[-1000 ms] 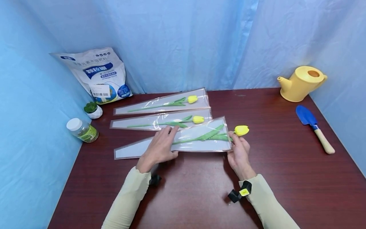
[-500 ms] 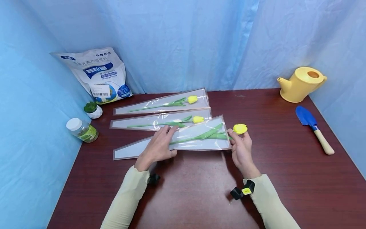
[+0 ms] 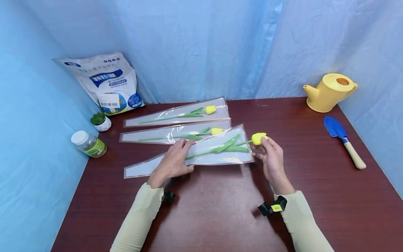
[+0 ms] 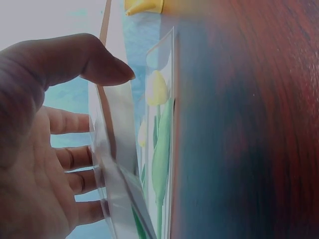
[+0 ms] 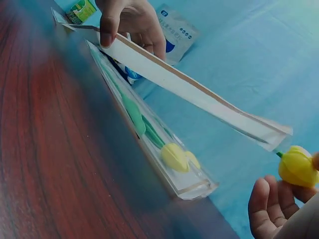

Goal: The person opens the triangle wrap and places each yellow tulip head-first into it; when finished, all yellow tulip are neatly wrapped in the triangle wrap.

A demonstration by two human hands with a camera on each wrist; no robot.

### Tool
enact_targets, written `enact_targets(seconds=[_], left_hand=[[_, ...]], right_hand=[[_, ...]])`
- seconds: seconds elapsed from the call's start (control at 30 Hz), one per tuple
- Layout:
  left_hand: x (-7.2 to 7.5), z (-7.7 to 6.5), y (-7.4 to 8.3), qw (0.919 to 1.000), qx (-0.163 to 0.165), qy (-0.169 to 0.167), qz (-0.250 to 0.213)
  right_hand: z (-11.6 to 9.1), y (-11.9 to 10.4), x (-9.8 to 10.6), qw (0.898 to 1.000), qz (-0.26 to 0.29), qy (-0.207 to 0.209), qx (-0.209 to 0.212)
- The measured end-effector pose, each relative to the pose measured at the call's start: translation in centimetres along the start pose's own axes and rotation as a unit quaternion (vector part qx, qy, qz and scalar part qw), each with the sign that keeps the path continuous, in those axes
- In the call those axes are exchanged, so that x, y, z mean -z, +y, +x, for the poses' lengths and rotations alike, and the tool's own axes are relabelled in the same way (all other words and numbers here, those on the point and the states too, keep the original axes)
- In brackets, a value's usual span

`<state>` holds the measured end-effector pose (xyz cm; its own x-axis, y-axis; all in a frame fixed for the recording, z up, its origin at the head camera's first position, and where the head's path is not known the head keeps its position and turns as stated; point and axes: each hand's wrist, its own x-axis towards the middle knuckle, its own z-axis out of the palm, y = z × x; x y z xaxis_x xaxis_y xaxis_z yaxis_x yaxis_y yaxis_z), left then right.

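My left hand (image 3: 174,160) grips the middle of a clear, white-backed flower sleeve (image 3: 217,159), thumb on its near edge and fingers over the far side. Inside lie the green stem and leaves of a yellow tulip (image 3: 257,138), whose bloom sticks out past the wide right end. The right hand (image 3: 273,161) pinches this bloom between thumb and fingers; in the right wrist view the bloom (image 5: 297,168) sits at the fingertips. In that view the held sleeve (image 5: 189,94) is raised off the table. Behind it lie two more sleeved tulips, the far one (image 3: 210,110) and the nearer one (image 3: 216,131).
A white fertilizer bag (image 3: 107,84), a small potted succulent (image 3: 100,121) and a white-capped jar (image 3: 89,144) stand at the left. On the right are a yellow watering can (image 3: 329,92) and a blue trowel (image 3: 343,140) with a pale handle. Blue curtains border the dark table (image 3: 214,210).
The right hand has shifted from the stem at the sleeve's mouth to the bloom. The bloom and the sleeve's wide end have moved slightly left and up; the left hand has barely moved.
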<state>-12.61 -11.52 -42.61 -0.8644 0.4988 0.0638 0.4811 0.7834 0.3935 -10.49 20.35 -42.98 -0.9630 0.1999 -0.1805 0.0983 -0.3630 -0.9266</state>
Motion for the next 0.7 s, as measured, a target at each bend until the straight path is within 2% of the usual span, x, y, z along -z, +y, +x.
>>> enact_targets(seconds=[0.57, 0.7], left_hand=[[0.07, 0.02, 0.14, 0.9998, -0.013, 0.016, -0.005], [0.09, 0.02, 0.17, 0.9999, -0.01, 0.012, -0.007]], right_hand=[[-0.07, 0.52, -0.45, 0.993, -0.079, 0.028, 0.079], [0.04, 0.51, -0.18, 0.991, -0.086, 0.008, 0.097]])
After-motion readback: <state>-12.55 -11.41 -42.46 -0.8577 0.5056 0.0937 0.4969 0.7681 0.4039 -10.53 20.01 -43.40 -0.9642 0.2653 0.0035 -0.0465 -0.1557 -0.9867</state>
